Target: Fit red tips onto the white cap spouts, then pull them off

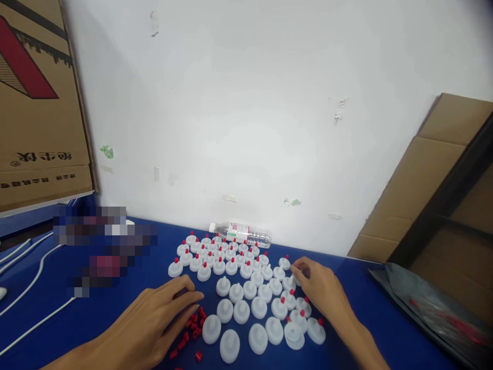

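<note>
My left hand [154,318] hovers at the lower left beside a small pile of loose red caps [195,329]. Its fingers are spread slightly and bent, with nothing visible between them. At the right of the group, my right hand [321,288] has thumb and fingertips pinched together over a partly hidden white piece; what they grip is covered. Between the hands stand many round white plastic lids with a nozzle [259,307]. The back rows and several at the right, such as one white lid [316,331], wear red tips. Lids in the middle and front have bare nozzles.
A clear plastic bottle [246,234] lies on its side against the white wall [246,128]. White cables [34,280] and a blurred patch are at left. Cardboard boxes [38,128] rise on the left; an open carton [416,195] and grey plastic bag [423,303] are right.
</note>
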